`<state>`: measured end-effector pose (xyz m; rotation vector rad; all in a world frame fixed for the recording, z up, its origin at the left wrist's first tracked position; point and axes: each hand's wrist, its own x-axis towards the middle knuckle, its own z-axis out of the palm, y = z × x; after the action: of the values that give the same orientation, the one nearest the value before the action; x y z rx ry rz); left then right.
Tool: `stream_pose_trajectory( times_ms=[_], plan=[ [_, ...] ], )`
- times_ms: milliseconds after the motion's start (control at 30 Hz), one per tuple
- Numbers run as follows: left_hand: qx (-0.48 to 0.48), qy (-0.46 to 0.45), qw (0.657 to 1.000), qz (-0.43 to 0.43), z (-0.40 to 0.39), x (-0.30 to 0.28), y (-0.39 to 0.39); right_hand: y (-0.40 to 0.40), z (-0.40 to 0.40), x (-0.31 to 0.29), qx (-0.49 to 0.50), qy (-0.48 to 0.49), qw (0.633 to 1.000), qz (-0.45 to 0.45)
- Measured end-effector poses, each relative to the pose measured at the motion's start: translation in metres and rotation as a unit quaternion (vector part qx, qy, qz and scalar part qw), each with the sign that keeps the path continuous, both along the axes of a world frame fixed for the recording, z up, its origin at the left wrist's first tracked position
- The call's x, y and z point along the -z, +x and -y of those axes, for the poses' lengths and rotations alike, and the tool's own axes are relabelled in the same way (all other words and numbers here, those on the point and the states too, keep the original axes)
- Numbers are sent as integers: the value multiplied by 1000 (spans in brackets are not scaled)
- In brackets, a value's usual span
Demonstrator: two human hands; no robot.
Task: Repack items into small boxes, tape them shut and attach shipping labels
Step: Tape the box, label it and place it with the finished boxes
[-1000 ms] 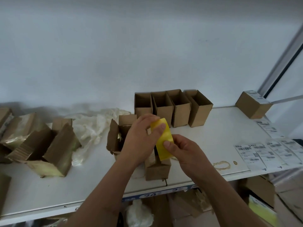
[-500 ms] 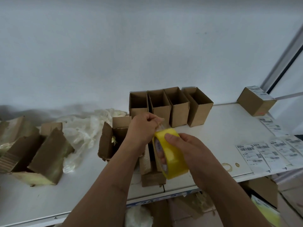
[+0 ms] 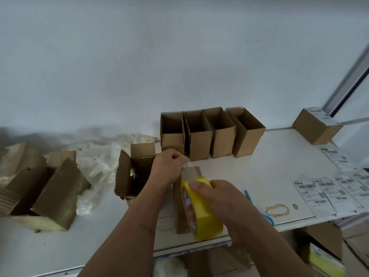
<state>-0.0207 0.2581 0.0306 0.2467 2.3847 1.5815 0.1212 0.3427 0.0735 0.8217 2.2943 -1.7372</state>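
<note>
Head | right hand (image 3: 225, 204) grips one tape roll (image 3: 201, 212) | left fingers (image 3: 179, 156) pinch tape end | four open boxes (image 3: 211, 132) (row)

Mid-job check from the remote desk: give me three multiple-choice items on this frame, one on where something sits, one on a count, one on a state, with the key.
1. Where is the closed box with a label on top?
A. far right of the table
B. in front of the left hand
C. among the open boxes

2. How many open empty boxes stand in the row by the wall?
A. two
B. four
C. six

3. What is the left hand doing?
A. resting flat on the table
B. pinching the pulled-out tape end
C. holding a label

Key:
1 A: the labelled box sits at the table's far right end.
2 B: four stand side by side in the row of open boxes.
3 B: the left hand pinches the clear tape end, while the right hand holds the yellow tape roll.
</note>
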Motion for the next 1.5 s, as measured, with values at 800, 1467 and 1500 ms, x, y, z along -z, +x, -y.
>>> stream_pose_trajectory(
  times_ms=[800, 1467, 1500],
  plan=[
    [44, -183, 977, -103, -26, 46, -49, -29, -2, 2, 32, 48, 998, 34],
    [88, -129, 962, 225, -9, 52, -64, -37, 4, 10, 61, -23, 998, 12],
    [107, -136, 961, 217, -7, 51, -65, -37, 6, 9, 58, -23, 998, 11]
  ],
)
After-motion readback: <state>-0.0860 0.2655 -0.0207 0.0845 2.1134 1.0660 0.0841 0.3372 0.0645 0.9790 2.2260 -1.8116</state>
